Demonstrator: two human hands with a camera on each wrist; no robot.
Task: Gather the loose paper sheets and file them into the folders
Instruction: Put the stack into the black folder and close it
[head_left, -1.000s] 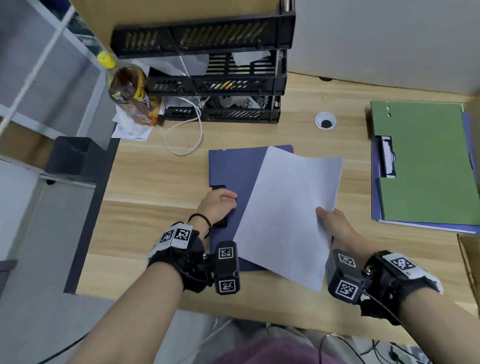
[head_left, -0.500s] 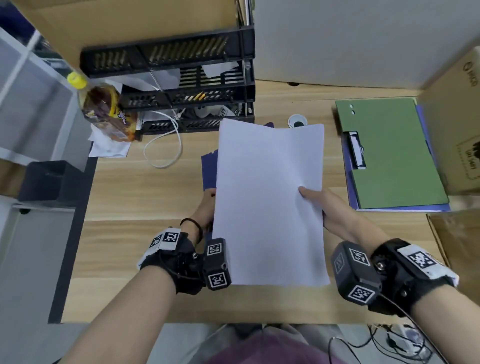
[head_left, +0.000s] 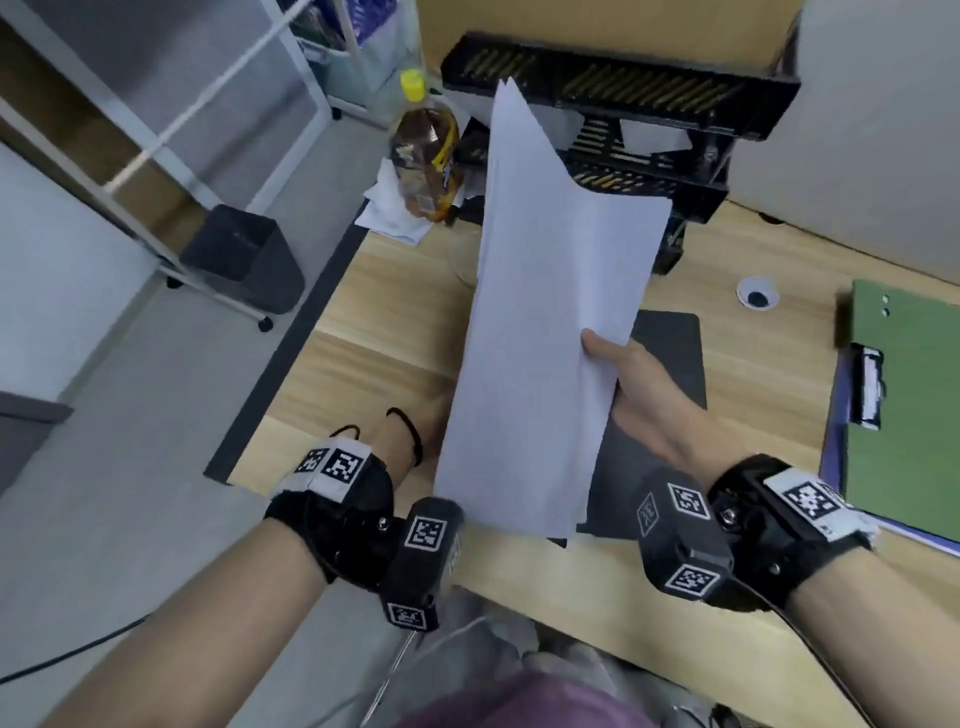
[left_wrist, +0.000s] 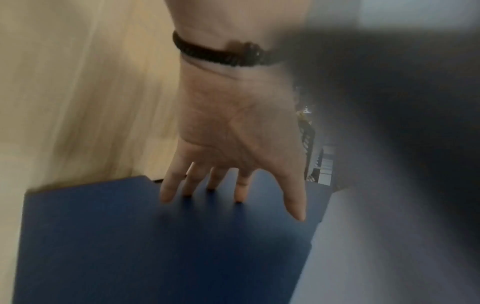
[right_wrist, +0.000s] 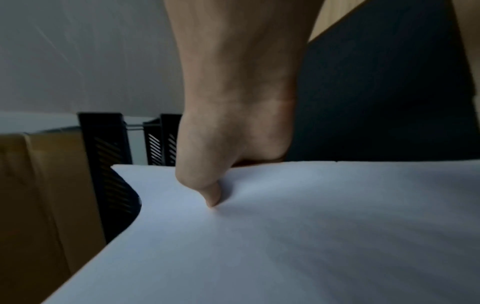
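Note:
My right hand pinches a thin stack of white paper sheets by its right edge, thumb on top, and holds it up off the desk, tilted steeply. Under the sheets lies a dark blue folder on the wooden desk. In the head view the sheets hide my left hand. The left wrist view shows my left hand with straight, spread fingers resting on the blue folder. The white sheets fill the lower half of the right wrist view.
A green clip folder lies on another blue one at the desk's right. Black stacked letter trays and a tea bottle stand at the back. A cable hole is mid-desk, a dark bin stands on the floor left.
My right hand has raised the sheets from nearly flat to steeply tilted and swung them left. My left hand stays on the blue folder. The head view has turned left.

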